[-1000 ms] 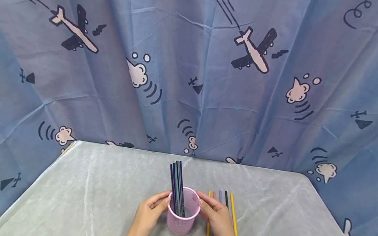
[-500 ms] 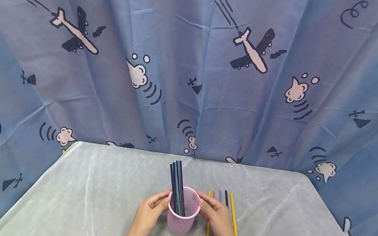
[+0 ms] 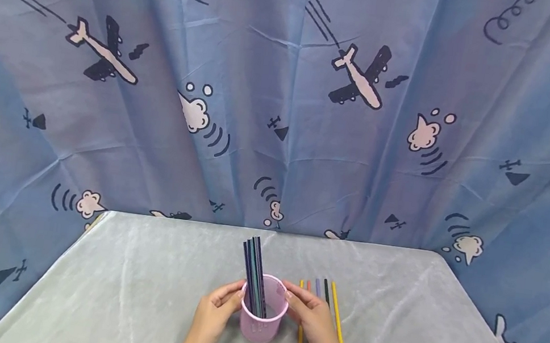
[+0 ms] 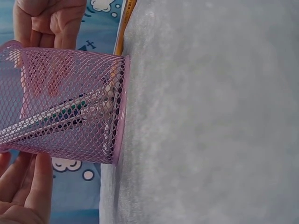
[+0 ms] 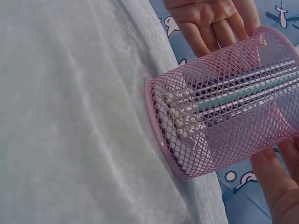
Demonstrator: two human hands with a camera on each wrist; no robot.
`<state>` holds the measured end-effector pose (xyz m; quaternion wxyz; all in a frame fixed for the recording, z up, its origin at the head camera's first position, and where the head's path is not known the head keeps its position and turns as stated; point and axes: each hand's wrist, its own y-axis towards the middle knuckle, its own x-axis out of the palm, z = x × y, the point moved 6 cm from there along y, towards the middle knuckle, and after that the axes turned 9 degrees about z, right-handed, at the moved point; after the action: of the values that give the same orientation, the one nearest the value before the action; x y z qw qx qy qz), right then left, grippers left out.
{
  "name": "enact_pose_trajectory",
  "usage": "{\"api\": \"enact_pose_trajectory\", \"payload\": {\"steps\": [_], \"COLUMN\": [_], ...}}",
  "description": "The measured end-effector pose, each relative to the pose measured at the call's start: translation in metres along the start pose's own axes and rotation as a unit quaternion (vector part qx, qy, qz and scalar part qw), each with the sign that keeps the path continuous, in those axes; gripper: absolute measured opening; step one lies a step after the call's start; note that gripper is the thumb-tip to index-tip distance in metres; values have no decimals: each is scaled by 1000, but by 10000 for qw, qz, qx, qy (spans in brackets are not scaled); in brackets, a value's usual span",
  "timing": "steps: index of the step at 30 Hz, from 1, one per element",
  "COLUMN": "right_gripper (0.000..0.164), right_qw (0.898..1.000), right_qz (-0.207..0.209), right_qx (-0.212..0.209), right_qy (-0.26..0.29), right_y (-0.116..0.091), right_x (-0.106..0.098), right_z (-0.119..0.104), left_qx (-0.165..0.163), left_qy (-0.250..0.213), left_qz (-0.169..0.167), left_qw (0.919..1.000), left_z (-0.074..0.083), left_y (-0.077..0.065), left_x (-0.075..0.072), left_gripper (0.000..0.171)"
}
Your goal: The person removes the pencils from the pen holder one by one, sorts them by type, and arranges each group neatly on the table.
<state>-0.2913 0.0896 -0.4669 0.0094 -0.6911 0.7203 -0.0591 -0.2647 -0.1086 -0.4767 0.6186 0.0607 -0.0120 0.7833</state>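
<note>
Only my view has shifted slightly — left hand (image 3: 214, 308) and right hand (image 3: 313, 320) grip the cup (image 3: 258, 331) between my fingers, steadying it, I judge; the next move likely calls for even pressure. Dark pencils (image 3: 255, 275) lean inside. Near my right fingers, lettering on a yellow pencil (image 4: 122, 32) is unreadable.

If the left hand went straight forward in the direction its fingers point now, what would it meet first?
Most likely the pink mesh pencil cup: the left hand appears to touch its side. The pencils leaning inside may come next, though depth is unclear.
</note>
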Motion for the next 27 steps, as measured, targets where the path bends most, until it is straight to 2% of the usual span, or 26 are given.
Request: {"api": "enact_pose_trajectory", "payload": {"steps": [8,12,20,27], "right_gripper": [44,43,42,43], "right_qw": [9999,9999,10000,9997], "right_qz": [-36,33,69,151], "right_qx": [-107,-90,-29,72], "right_qy": [1,41,22,-157], "right_y": [-2,-1,-2,-2], "right_x": [0,2,4,0], "right_z": [2,0,-1,1], "left_qx": [-60,11,535,656], "left_qy": [13,237,796,711], "left_qz": [-84,-24,637,910], "left_qw": [9999,9997,9934,9911], "left_z": [-1,3,26,41], "left_y": [-3,0,4,11], "left_x": [-1,-4,-10,-3], "left_gripper": [44,42,31,34]}}
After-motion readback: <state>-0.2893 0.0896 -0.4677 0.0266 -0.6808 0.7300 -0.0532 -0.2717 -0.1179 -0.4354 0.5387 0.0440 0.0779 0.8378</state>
